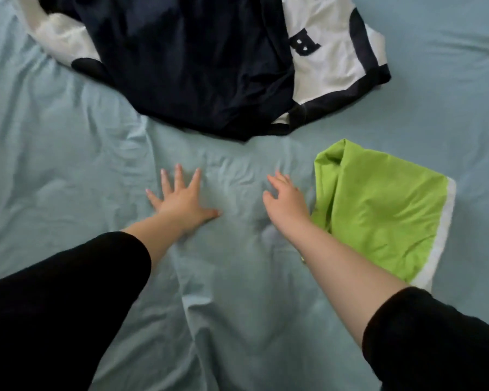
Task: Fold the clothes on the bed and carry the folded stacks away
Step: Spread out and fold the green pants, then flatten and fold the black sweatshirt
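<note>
Now the left grip (181,200) lies flat, fingers spread, on the bed (68,136); the right grip (287,201), loosely apart, holds nothing beside the green garment (378,210).

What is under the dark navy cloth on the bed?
White fabric with a dark letter sticks out from beneath the navy cloth, all on the blue sheet. Whatever lies below its middle is covered.

- The bed (54,142) carries a pale blue sheet (449,80), smooth at the edges and creased in the middle.
- A navy and white top (198,63) lies crumpled at the far side, with a dark letter on its white part.
- A green cloth (378,210) with a white edge lies to the right, near the top but apart from it.
</note>
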`<action>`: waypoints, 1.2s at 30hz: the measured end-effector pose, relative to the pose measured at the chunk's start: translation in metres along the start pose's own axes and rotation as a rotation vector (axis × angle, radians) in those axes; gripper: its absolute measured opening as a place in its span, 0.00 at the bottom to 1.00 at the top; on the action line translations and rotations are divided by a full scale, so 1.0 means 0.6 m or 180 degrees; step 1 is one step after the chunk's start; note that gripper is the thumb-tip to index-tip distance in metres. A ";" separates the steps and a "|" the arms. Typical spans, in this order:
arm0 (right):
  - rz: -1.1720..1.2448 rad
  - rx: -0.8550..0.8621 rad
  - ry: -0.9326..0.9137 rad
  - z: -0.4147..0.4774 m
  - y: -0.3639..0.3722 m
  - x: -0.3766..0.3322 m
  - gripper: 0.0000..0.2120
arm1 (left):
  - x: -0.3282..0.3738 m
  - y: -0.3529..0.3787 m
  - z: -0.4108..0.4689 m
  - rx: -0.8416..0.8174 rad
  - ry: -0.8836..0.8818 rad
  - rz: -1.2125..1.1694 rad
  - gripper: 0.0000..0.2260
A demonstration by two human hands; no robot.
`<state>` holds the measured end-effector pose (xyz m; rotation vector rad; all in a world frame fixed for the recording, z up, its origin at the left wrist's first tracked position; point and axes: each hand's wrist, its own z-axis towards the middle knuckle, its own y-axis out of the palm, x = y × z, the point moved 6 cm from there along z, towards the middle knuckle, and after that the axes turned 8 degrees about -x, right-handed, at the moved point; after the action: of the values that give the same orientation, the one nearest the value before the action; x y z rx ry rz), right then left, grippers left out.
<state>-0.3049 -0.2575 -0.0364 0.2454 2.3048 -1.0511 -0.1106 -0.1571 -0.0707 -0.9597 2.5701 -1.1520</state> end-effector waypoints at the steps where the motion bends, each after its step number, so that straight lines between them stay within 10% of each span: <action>1: -0.0175 -0.0103 -0.0029 0.019 0.014 -0.022 0.24 | -0.035 -0.004 0.013 -0.0098 -0.0135 -0.0004 0.53; 9: -0.0706 0.0258 -0.0015 0.171 0.039 -0.126 0.41 | -0.080 0.034 0.077 -0.0546 0.0325 -0.0194 0.59; 17: -0.0631 0.1127 -0.0335 0.185 0.006 -0.184 0.13 | -0.070 0.033 0.071 -0.0610 0.0494 -0.0230 0.58; 22: -0.0743 0.0501 -0.0275 0.099 0.086 -0.164 0.15 | -0.074 0.027 0.058 -0.0609 0.0581 -0.0282 0.57; 27: -0.0026 0.0308 0.0309 -0.003 0.151 -0.117 0.18 | -0.110 -0.007 -0.015 0.0707 0.0537 -0.1392 0.50; 31: 0.1113 -0.0288 0.0463 -0.092 0.192 -0.112 0.18 | -0.099 0.017 -0.114 0.0863 0.0818 -0.0772 0.54; 36: 0.1743 -0.0609 0.0636 -0.203 0.184 -0.107 0.23 | -0.091 0.010 -0.214 0.1323 0.1147 0.0038 0.30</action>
<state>-0.2628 -0.0886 -0.0059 0.8779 2.2884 -0.5454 -0.1212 -0.0422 0.0077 -0.6891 2.4140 -1.9056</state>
